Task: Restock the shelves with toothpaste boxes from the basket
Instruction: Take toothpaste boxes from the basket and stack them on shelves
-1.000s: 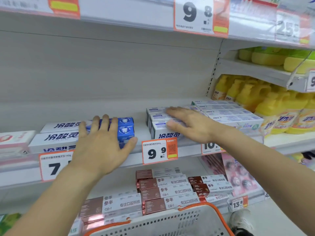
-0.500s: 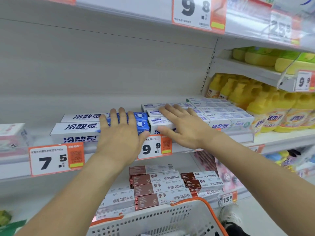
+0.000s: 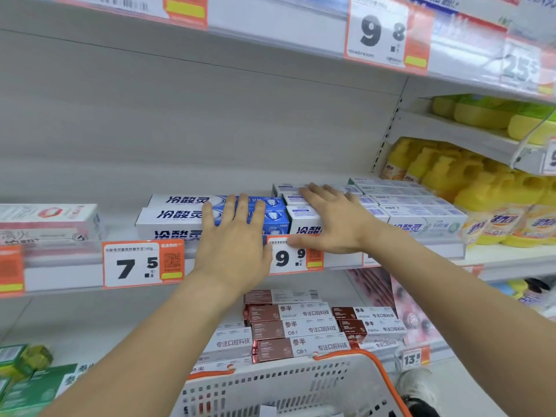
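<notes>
White and blue toothpaste boxes [image 3: 174, 218] lie lengthwise on the middle shelf [image 3: 72, 266], stacked two high. My left hand [image 3: 234, 239] rests flat on their blue right end, fingers straight. Beside them sits a second group of white toothpaste boxes [image 3: 421, 212]. My right hand [image 3: 334, 221] lies flat on the left boxes of that group, thumb down along the front face. The two groups touch between my hands. The white basket [image 3: 301, 386] with an orange rim is at the bottom, its contents mostly hidden.
Price tags 7.5 [image 3: 141, 263] and 9.9 [image 3: 294, 257] hang on the shelf edge. Brown and white boxes [image 3: 301, 326] fill the shelf below. Yellow bottles [image 3: 481, 194] stand to the right. A pink and white box [image 3: 48, 218] lies at the left. An upper shelf [image 3: 270, 22] overhangs.
The blue and white boxes under my left hand have slid right until they meet the group under my right hand. Both hands have come closer together.
</notes>
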Available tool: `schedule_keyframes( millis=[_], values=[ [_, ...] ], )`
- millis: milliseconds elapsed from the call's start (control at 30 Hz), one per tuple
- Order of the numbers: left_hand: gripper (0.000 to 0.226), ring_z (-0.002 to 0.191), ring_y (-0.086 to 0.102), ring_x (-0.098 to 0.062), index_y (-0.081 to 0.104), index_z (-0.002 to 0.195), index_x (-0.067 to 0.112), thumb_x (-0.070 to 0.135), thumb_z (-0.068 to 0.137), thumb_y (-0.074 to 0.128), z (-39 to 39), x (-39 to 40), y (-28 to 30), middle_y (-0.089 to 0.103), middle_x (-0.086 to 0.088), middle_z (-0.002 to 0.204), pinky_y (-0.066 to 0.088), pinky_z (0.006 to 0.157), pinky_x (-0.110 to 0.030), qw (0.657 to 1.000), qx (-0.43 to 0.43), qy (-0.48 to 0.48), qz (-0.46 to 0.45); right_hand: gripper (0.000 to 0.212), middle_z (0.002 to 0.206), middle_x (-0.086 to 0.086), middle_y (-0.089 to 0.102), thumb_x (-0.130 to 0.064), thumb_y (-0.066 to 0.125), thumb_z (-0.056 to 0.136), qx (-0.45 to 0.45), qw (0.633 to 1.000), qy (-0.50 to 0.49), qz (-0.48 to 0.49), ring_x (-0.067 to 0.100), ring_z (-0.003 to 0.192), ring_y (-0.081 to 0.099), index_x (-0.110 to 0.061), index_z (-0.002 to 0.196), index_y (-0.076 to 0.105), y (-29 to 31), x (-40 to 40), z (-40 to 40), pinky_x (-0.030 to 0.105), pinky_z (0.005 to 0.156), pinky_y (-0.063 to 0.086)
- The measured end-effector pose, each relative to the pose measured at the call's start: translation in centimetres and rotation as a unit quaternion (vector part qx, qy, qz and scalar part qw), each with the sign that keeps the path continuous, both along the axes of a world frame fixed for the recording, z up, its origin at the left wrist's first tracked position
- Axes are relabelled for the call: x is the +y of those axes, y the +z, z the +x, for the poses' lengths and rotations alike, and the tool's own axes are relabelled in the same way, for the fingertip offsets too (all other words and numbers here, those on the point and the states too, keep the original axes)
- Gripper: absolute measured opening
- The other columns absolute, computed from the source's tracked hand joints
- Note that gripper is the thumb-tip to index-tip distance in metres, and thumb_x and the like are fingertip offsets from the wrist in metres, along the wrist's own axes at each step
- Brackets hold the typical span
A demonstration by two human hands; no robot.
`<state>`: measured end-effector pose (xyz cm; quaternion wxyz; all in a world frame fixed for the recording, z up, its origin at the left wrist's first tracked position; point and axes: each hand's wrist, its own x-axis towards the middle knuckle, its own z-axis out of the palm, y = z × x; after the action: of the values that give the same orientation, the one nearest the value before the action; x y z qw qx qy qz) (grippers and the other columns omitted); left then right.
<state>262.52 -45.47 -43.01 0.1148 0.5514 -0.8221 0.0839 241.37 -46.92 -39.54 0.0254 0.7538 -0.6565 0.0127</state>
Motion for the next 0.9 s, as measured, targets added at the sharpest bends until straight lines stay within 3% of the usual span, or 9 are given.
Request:
schedule_keyframes(
  millis=[100, 167, 267, 433, 533, 633, 733, 800, 900],
  values=[
    [0.073, 0.152, 0.007, -0.031, 0.008, 0.157, 0.015, 0.05, 0.099, 0.034, -0.4, -0.1, -0.1, 0.01, -0.014, 0.164, 0.005, 0.12, -0.057, 1.0, 0.003, 0.014, -0.002, 0.117, 0.158, 0.003, 0.023, -0.094, 0.035, 0.062, 0.01, 1.0, 0.009, -0.024, 0.026, 0.146, 0.022, -0.026, 0.156, 0.016, -0.2, 0.2, 0.2, 0.053, 0.119, 0.018],
    [0.074, 0.152, 0.007, -0.031, 0.009, 0.157, 0.014, 0.051, 0.098, 0.035, -0.6, -0.2, -0.1, 0.01, -0.016, 0.164, 0.006, 0.12, -0.058, 1.0, 0.008, 0.019, -0.003, 0.111, 0.153, 0.005, 0.026, -0.09, 0.042, 0.069, 0.01, 1.0, 0.005, -0.027, 0.027, 0.141, 0.026, -0.025, 0.156, 0.018, 0.0, 0.4, 0.4, 0.051, 0.118, 0.02],
    [0.075, 0.152, 0.007, -0.032, 0.008, 0.157, 0.013, 0.051, 0.098, 0.034, -0.7, -0.2, -0.3, 0.01, -0.018, 0.163, 0.005, 0.119, -0.06, 0.999, 0.008, 0.029, -0.012, 0.106, 0.156, 0.008, 0.024, -0.088, 0.042, 0.074, 0.008, 0.999, -0.001, -0.041, 0.029, 0.143, 0.023, -0.025, 0.156, 0.017, -0.3, 0.6, 1.0, 0.052, 0.119, 0.018],
    [0.077, 0.152, -0.003, -0.031, 0.007, 0.157, 0.013, 0.051, 0.097, 0.035, -0.1, 0.3, -0.3, 0.008, -0.015, 0.163, -0.006, 0.116, -0.066, 1.0, 0.025, 0.008, -0.004, 0.119, 0.165, 0.002, 0.012, -0.094, 0.029, 0.065, 0.005, 1.0, -0.012, -0.005, 0.026, 0.151, 0.011, -0.022, 0.157, 0.01, -0.2, 0.6, 1.5, 0.059, 0.12, 0.011],
    [0.073, 0.152, 0.0, -0.028, 0.018, 0.154, 0.014, 0.05, 0.095, 0.042, 1.9, 0.6, 0.3, 0.019, -0.009, 0.161, -0.005, 0.117, -0.062, 0.997, 0.08, -0.015, -0.015, 0.116, 0.161, 0.002, 0.024, -0.092, 0.032, 0.065, -0.021, 0.999, 0.021, -0.034, 0.023, 0.148, 0.021, -0.021, 0.155, 0.021, 0.7, 0.9, 3.1, 0.057, 0.119, 0.014],
    [0.059, 0.148, 0.019, -0.03, 0.043, 0.142, 0.015, 0.044, 0.091, 0.047, 6.0, 0.8, 0.6, 0.042, -0.007, 0.147, 0.009, 0.118, -0.058, 0.987, 0.148, -0.034, -0.054, 0.08, 0.137, 0.0, 0.054, -0.071, 0.047, 0.077, -0.111, 0.979, 0.14, -0.096, 0.02, 0.127, 0.049, -0.018, 0.137, 0.052, 1.2, 1.2, 7.5, 0.045, 0.108, 0.039],
    [0.051, 0.138, 0.034, -0.028, 0.055, 0.128, 0.015, 0.038, 0.083, 0.05, 11.8, 0.9, 0.2, 0.054, -0.006, 0.131, 0.023, 0.114, -0.051, 0.972, 0.205, -0.031, -0.108, 0.035, 0.109, -0.001, 0.064, -0.038, 0.061, 0.083, -0.154, 0.951, 0.234, -0.127, 0.019, 0.104, 0.058, -0.017, 0.11, 0.069, 0.7, 1.0, 13.7, 0.042, 0.09, 0.049],
    [0.052, 0.134, 0.032, -0.025, 0.053, 0.13, 0.015, 0.037, 0.082, 0.053, 16.1, 1.3, -0.3, 0.051, -0.007, 0.133, 0.02, 0.112, -0.046, 0.966, 0.222, 0.002, -0.131, 0.027, 0.101, -0.001, 0.064, -0.032, 0.06, 0.082, -0.178, 0.936, 0.266, -0.145, 0.021, 0.098, 0.06, -0.017, 0.102, 0.07, 0.3, 0.3, 18.0, 0.043, 0.086, 0.05],
    [0.056, 0.135, 0.032, -0.028, 0.052, 0.133, 0.016, 0.037, 0.081, 0.055, 22.2, 2.0, -1.0, 0.047, -0.01, 0.137, 0.019, 0.112, -0.046, 0.952, 0.254, 0.077, -0.153, 0.028, 0.105, 0.0, 0.063, -0.03, 0.059, 0.086, -0.195, 0.923, 0.298, -0.147, 0.023, 0.103, 0.058, -0.017, 0.11, 0.068, 0.0, -1.1, 24.0, 0.04, 0.091, 0.048]
  ],
)
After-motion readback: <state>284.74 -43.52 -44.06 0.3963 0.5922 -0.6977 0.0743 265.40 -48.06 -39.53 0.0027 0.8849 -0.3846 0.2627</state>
